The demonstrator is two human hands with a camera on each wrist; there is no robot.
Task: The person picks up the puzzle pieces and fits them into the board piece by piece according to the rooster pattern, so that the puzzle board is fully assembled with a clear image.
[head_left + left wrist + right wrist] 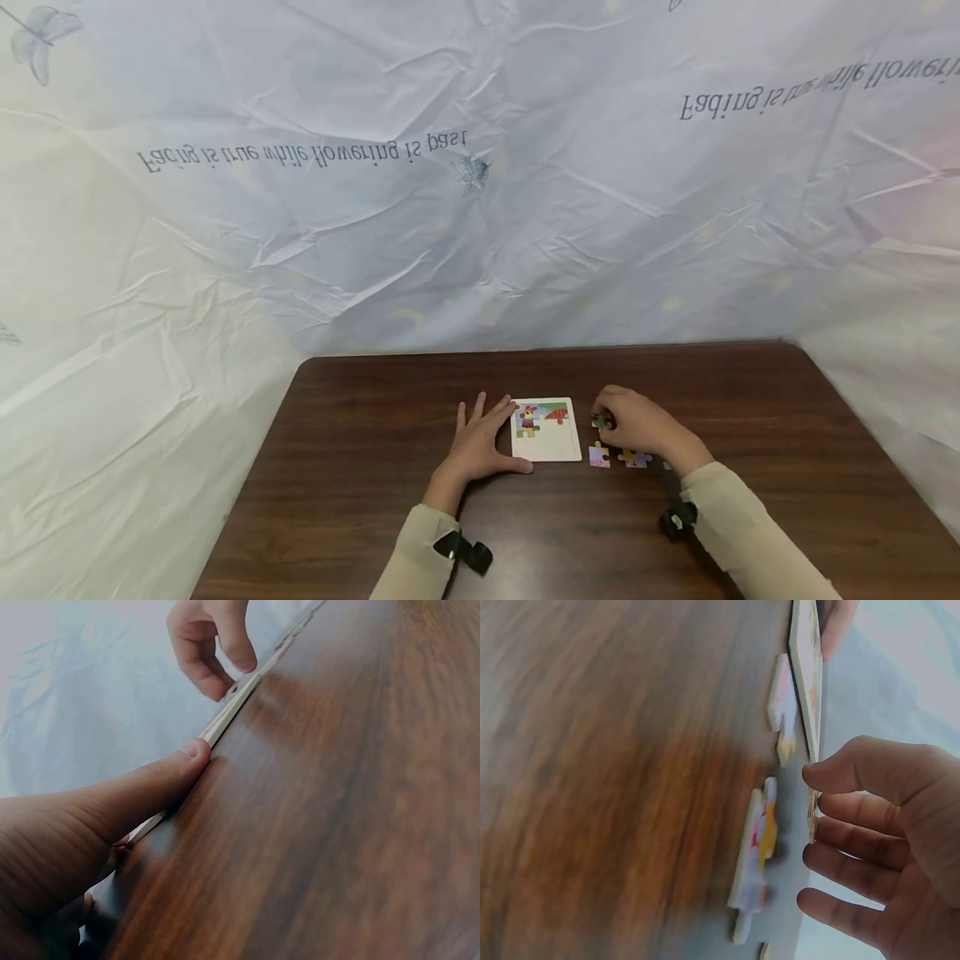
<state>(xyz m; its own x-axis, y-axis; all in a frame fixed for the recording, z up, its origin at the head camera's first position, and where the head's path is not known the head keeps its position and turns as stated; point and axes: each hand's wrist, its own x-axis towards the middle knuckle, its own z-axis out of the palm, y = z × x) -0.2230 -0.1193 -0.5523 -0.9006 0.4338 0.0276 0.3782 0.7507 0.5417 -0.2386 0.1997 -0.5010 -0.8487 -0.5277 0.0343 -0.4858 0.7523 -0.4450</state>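
Note:
My left hand (477, 446) lies spread at the left side of a white square puzzle tray (555, 448), its index fingertip at the upper left corner. In the left wrist view, its thumb (161, 784) rests against the tray's pale edge (225, 716). Inside the tray, joined colourful pieces (528, 417) fill the upper left and top. Right of the tray, my right hand (641, 425) has thumb and fingers bent around a green puzzle piece (602, 422), partly hidden under it. In the right wrist view, that piece (812, 817) shows edge-on at the fingertips.
Closer to me than the right hand lie a pink and lilac piece (599, 456) and a yellow and purple one (636, 459), with another (667, 466) partly hidden by the wrist. Behind the brown wooden table (360, 417) hangs a pale printed cloth (480, 250).

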